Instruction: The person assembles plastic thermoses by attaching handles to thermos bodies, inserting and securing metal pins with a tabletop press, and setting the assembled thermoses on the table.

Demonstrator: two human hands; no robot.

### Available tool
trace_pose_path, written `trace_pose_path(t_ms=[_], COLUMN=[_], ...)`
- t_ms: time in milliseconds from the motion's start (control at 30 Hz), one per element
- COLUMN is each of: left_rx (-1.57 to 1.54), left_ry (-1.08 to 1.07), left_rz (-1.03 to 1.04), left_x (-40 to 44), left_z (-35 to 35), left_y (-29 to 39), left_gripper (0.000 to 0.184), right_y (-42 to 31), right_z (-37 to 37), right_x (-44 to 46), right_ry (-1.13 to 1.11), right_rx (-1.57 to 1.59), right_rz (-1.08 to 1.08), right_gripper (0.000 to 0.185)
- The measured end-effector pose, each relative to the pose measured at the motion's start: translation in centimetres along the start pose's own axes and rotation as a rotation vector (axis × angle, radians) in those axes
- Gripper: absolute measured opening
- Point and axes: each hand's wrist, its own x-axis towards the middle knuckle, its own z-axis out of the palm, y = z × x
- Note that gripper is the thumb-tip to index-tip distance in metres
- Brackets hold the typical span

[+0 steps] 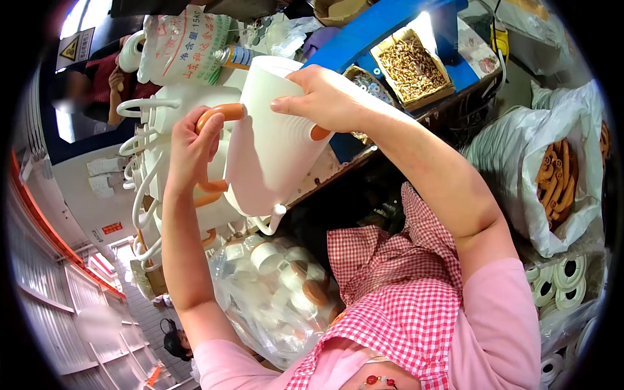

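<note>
A white plastic jug-like body (263,143) is held tilted in front of me, with a short curved white spout (272,221) at its lower end. My left hand (194,146) is closed around a curved orange-brown handle (224,112), whose ends lie against or close to the side of the body. My right hand (325,97) grips the body near its upper end, thumb on the outer wall and the other fingers mostly hidden. Another brown part (318,133) shows just below my right wrist, partly covered.
More white bodies with curved tubes (146,162) stand at left. A box of brass-coloured screws (416,68) and a box of washers (370,84) sit on the blue bench. Bags hold brown handles (559,182) and white-and-brown parts (273,279). Another person (104,84) appears upper left.
</note>
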Motion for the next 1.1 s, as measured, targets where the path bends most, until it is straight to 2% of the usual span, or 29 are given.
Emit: trace_pose_path(t_ms=[67,133,267,900,1000,1033,1100], left_rx=[-0.009,0.23,0.313,0.404,0.459,0.338,0.539], left_ry=[-0.005,0.106,0.111,0.17,0.212,0.174,0.03], left_rz=[-0.01,0.028,-0.001,0.123,0.145,0.152,0.409], left_x=[0.0,-0.5,-0.7,-0.8,-0.8,-1.0,-0.4], left_z=[0.2,0.9,1.2,2.2,2.0,1.5,0.7], left_y=[0.1,1.0,1.8,1.8,1.2,0.8,-0.5], left_gripper=[0.026,0.027,0.027,0.025,0.021,0.021,0.025], right_y=[-0.2,0.0,0.2,0.5,1.0,0.8,0.6], right_z=[0.0,-0.1,0.1,0.6,0.7,0.4,-0.1], right_x=[-0.1,-0.1,0.0,-0.2,0.4,0.5,-0.1], right_ry=[0.011,0.016,0.051,0.104,0.043,0.017,-0.016], right_rx=[-0.13,-0.135,-0.201,-0.237,-0.141,-0.176,-0.35], right_rz=[0.012,0.001,-0.052,-0.089,-0.108,-0.067,0.014], right_gripper=[0.046,0.046,0.047,0.045,0.04,0.037,0.037])
